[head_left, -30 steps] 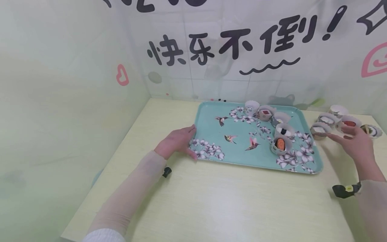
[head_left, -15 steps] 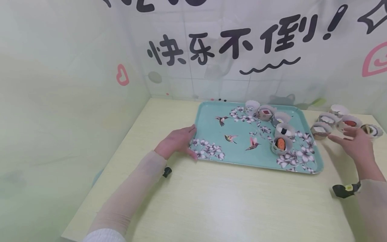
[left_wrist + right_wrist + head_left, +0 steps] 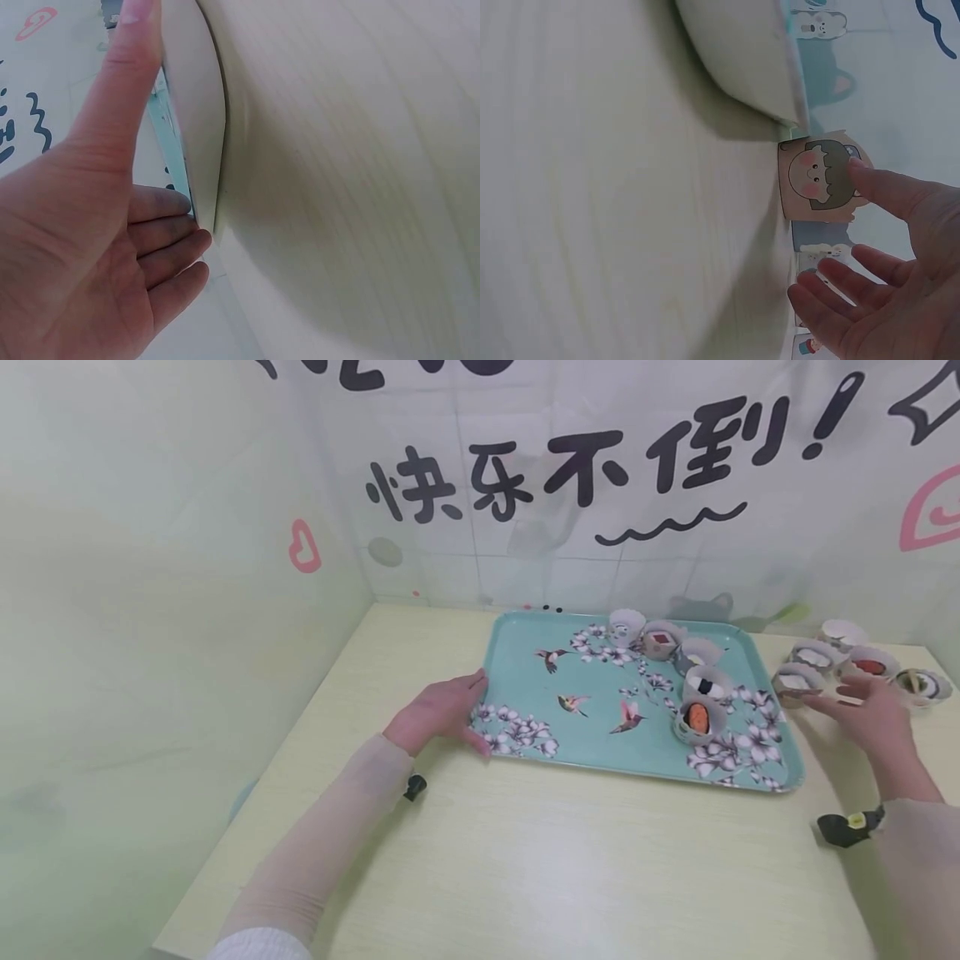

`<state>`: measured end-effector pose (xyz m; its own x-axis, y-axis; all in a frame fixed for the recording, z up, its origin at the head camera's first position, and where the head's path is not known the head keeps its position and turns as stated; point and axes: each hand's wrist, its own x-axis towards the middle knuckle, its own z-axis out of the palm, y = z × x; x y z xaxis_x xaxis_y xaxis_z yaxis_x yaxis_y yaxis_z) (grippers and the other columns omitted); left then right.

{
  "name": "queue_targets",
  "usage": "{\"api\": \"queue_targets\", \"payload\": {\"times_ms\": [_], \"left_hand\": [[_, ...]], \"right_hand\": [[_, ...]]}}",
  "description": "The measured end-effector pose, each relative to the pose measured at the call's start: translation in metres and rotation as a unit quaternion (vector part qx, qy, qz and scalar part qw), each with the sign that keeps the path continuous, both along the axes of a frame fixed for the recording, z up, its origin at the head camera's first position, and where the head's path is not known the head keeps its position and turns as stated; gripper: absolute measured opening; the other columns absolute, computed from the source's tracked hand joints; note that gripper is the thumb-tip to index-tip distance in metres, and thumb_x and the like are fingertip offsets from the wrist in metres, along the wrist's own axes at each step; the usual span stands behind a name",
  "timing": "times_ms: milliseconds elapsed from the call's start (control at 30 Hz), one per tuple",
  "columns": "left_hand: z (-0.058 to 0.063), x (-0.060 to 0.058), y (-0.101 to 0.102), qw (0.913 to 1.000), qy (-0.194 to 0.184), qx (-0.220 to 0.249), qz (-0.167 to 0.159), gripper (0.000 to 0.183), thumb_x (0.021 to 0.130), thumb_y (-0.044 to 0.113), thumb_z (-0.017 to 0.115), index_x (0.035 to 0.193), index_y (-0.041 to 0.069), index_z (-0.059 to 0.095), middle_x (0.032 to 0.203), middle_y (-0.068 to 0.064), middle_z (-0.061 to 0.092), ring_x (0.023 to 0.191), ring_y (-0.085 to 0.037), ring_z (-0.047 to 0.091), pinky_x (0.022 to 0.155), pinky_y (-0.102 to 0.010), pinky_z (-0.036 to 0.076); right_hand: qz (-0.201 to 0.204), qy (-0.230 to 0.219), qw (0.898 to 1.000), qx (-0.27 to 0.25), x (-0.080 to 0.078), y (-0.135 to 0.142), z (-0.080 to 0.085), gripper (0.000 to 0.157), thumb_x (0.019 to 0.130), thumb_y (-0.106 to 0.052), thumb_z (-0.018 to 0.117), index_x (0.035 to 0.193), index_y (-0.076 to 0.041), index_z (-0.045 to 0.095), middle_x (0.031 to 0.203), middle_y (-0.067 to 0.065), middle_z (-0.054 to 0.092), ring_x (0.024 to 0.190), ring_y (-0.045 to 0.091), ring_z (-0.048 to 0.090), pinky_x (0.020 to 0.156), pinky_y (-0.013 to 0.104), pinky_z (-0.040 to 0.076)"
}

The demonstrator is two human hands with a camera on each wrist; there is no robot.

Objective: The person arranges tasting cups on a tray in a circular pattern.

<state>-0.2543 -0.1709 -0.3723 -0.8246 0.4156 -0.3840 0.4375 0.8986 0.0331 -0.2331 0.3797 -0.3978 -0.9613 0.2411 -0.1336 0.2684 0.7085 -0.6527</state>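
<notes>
My left hand (image 3: pixel 438 714) rests against the left edge of a teal tray (image 3: pixel 517 652) printed with birds and blossoms. In the left wrist view, its thumb lies along the tray's pale side (image 3: pixel 201 112), and its fingertips meet the far end. My right hand (image 3: pixel 879 718) hovers loosely spread at the near paper cup (image 3: pixel 793 695) just off the tray's right edge. A cartoon face marks that cup (image 3: pixel 817 184) in the right wrist view, where the thumb overlaps its rim and the other fingers extend beside it, holding nothing.
Several paper cups curve across the tray's right half; the nearest holds an orange sushi-like piece (image 3: pixel 698 717). To the right, more cups cluster, including one with a red filling (image 3: pixel 870 666) and one with a green-and-white filling (image 3: pixel 924 683). A printed wall sheet (image 3: pixel 540 577) stands behind the table.
My right hand has drawn slightly back from the cups, then shifted a little left toward the near cup. The left hand and tray have stayed put.
</notes>
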Motion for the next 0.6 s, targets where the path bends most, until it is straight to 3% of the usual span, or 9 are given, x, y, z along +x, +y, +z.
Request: {"api": "queue_targets", "payload": {"times_ms": [600], "left_hand": [[-0.002, 0.0, 0.0, 1.0, 0.004, -0.008, 0.0, 0.135, 0.063, 0.073, 0.074, 0.159, 0.001, 0.013, 0.168, -0.015, 0.009, 0.156, -0.03, 0.016, 0.127, -0.039, 0.025]], "right_hand": [[0.044, -0.01, 0.999, 0.015, -0.011, -0.008, 0.002, 0.092, 0.097, -0.046, 0.059, 0.149, 0.018, 0.019, 0.145, 0.048, 0.028, 0.131, 0.063, 0.03, 0.104, 0.072, 0.033]]}}
